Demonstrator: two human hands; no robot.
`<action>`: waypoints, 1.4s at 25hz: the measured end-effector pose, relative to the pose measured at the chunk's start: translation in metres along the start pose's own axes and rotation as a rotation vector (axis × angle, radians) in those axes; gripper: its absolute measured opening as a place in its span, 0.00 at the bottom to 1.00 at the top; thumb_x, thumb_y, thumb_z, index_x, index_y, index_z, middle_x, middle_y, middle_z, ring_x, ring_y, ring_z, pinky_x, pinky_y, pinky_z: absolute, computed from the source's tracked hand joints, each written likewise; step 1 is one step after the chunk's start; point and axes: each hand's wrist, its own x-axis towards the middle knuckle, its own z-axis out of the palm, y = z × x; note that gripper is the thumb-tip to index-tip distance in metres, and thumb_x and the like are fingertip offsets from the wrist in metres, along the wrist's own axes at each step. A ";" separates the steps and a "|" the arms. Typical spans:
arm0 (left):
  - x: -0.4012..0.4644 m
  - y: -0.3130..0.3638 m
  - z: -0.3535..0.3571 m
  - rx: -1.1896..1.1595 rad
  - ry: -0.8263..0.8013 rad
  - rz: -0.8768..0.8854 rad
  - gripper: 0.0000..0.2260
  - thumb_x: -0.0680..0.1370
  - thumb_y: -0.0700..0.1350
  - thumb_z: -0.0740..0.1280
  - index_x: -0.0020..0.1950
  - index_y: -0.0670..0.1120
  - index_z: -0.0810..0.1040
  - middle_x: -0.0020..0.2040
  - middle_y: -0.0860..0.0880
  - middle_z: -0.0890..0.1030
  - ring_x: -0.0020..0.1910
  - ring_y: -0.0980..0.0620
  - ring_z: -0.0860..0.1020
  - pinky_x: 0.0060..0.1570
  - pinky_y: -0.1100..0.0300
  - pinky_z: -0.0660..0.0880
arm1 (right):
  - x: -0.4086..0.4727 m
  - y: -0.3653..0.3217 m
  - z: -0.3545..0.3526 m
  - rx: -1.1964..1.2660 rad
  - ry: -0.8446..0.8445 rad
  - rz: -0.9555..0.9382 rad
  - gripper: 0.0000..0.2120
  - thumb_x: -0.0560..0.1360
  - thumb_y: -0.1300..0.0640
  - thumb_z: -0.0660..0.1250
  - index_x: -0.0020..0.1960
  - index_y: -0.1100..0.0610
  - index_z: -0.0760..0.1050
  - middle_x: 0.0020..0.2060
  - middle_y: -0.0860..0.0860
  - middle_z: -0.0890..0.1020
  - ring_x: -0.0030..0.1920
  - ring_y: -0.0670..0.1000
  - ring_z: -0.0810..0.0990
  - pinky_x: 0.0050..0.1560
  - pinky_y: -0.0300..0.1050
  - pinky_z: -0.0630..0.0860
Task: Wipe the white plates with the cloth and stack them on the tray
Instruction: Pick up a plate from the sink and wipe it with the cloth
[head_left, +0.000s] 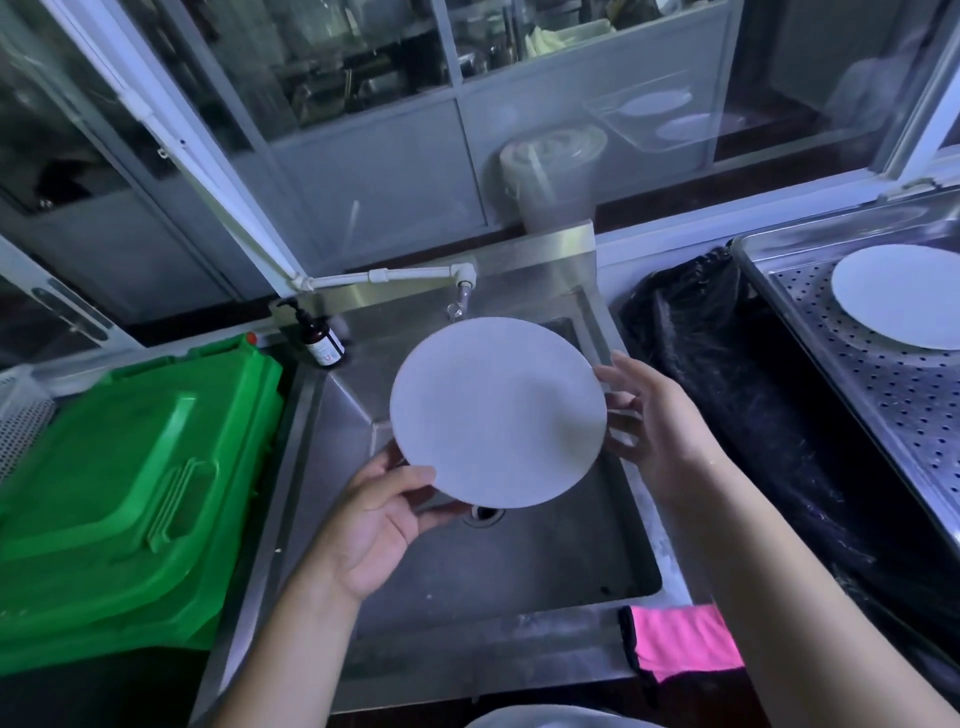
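A round white plate (496, 410) is held above the steel sink (519, 561). My left hand (384, 512) grips its lower left rim, thumb on top and fingers beneath. At the plate's right rim is my right hand (647, 418), with spread fingers touching the edge. A pink cloth (680, 642) lies on the sink's front right edge, under my right forearm. On the perforated metal tray (852, 364) at the right rests another white plate (904, 296). The curved white edge of one more plate (540, 719) shows at the bottom of the frame.
A green plastic bin lid (130, 478) sits left of the sink. A dark pump bottle (319, 338) stands at the sink's back left corner, near a white tap (462, 288). A black bag (753, 415) lies between sink and tray. Glass windows rise behind.
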 end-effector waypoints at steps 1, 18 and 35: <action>-0.003 -0.011 0.000 -0.050 -0.002 -0.023 0.28 0.69 0.34 0.70 0.69 0.43 0.75 0.67 0.38 0.78 0.58 0.40 0.82 0.47 0.44 0.82 | 0.001 0.002 -0.003 -0.009 0.003 -0.003 0.14 0.80 0.46 0.62 0.53 0.53 0.82 0.24 0.43 0.78 0.38 0.49 0.75 0.53 0.48 0.68; -0.038 -0.076 0.020 -0.033 0.104 -0.039 0.20 0.68 0.34 0.71 0.59 0.43 0.80 0.59 0.42 0.83 0.57 0.44 0.83 0.50 0.42 0.82 | 0.012 0.067 -0.033 -0.121 -0.070 0.165 0.17 0.80 0.42 0.60 0.54 0.50 0.83 0.32 0.48 0.84 0.44 0.53 0.78 0.54 0.50 0.70; -0.055 -0.104 0.008 0.008 0.301 -0.129 0.17 0.77 0.26 0.58 0.54 0.43 0.79 0.48 0.46 0.86 0.46 0.49 0.85 0.45 0.49 0.85 | -0.036 0.237 -0.154 -1.557 -0.100 -0.528 0.24 0.67 0.47 0.60 0.60 0.49 0.82 0.56 0.48 0.83 0.59 0.57 0.80 0.66 0.55 0.64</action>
